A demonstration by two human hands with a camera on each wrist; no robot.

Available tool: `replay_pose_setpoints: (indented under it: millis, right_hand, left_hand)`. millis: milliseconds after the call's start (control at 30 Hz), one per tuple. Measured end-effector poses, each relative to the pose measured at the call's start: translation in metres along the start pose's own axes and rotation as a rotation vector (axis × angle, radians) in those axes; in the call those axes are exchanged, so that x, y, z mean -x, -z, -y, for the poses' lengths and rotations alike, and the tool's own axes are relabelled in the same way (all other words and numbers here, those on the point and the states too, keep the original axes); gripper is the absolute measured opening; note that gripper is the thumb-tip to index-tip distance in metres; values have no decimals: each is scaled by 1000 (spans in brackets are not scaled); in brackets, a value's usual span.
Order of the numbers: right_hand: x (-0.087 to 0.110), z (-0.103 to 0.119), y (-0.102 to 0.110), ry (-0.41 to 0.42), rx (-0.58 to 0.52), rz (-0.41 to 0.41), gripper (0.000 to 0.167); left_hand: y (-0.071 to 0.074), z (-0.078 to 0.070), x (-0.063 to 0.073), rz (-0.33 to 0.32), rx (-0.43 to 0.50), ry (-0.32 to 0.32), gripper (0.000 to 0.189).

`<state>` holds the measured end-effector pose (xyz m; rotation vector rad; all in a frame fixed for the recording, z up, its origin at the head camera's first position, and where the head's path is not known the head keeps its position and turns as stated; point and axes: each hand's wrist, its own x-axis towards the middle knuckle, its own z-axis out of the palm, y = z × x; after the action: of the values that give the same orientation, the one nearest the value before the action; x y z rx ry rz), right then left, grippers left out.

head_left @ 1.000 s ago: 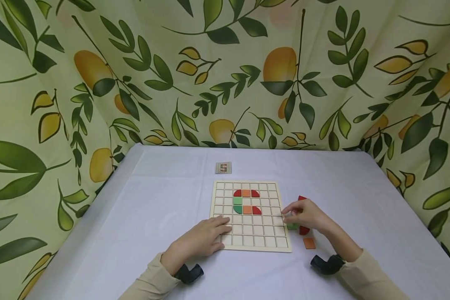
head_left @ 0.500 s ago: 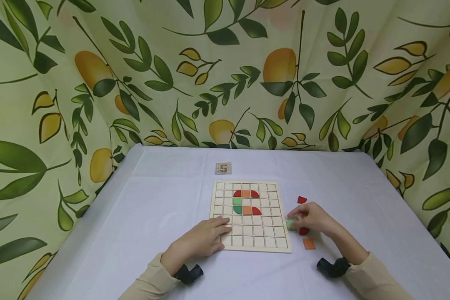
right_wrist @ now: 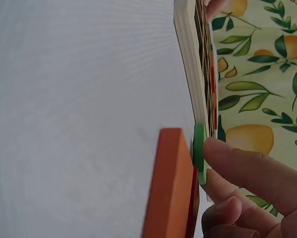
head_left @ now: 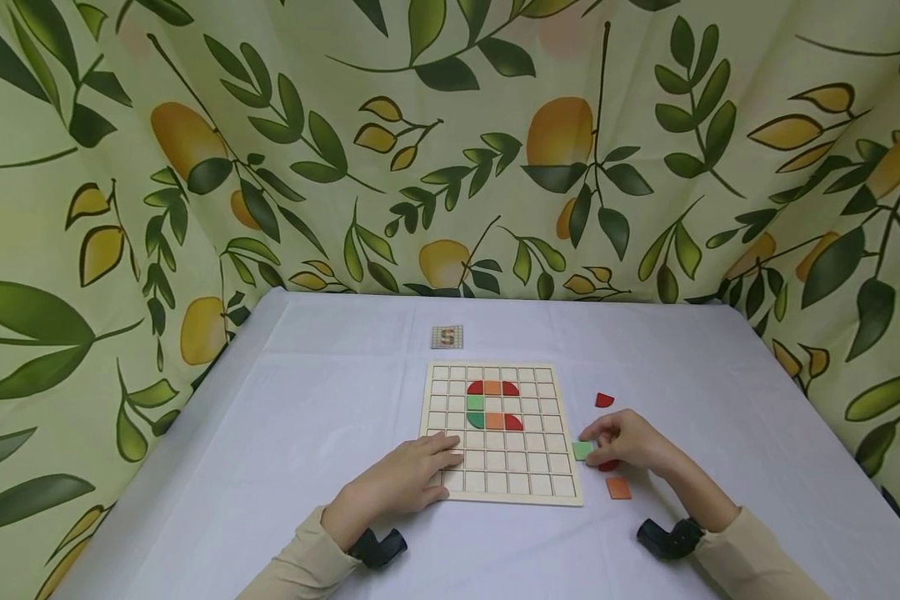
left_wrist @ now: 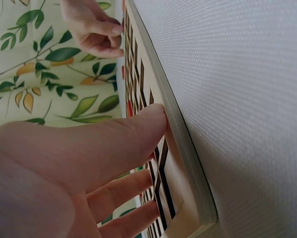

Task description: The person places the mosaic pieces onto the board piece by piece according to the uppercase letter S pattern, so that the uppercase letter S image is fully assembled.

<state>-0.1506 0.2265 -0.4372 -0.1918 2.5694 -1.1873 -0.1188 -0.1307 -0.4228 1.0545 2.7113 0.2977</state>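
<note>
My left hand (head_left: 416, 473) rests on the lower left corner of a wooden grid board (head_left: 510, 462); in the left wrist view its thumb (left_wrist: 151, 121) lies on the board's rim. My right hand (head_left: 628, 442) is just off the board's right edge, other fingers curled, thumb and index finger pinching a green square tile (head_left: 582, 451). In the right wrist view the thumb tip meets that green tile (right_wrist: 198, 146) beside the board's edge. On the board, red quarter-rounds (head_left: 510, 388), orange squares (head_left: 492, 387) and green pieces (head_left: 475, 402) form a curved figure.
Beyond the right hand lies a red quarter-round (head_left: 604, 400). Another red piece (head_left: 608, 466) is partly hidden under the hand, and an orange square (head_left: 618, 488) lies nearer. A small card (head_left: 447, 337) with a gridded figure lies behind the board on the white tablecloth (head_left: 330, 400).
My right hand has drawn back from the board's right edge to the right and nearer, down to the green tile, uncovering the far red piece. The left hand stays put.
</note>
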Motion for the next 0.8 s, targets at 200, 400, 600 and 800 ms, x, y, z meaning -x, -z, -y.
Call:
replay_pose_setpoints:
  millis: [200, 400, 600, 800]
  right_hand:
    - [-1, -1, 0, -6, 17, -12, 27]
    - [-1, 0, -1, 13, 57, -33, 25]
    - [0, 2, -1, 27, 76, -50, 23]
    - [0, 2, -1, 32, 87, -50, 21]
  left_hand:
    - [0, 0, -1, 6, 11, 9, 47]
    - [0, 0, -1, 8, 10, 16, 47]
    - [-2, 0, -1, 6, 3, 13, 47]
    - [-2, 0, -1, 4, 1, 14, 47]
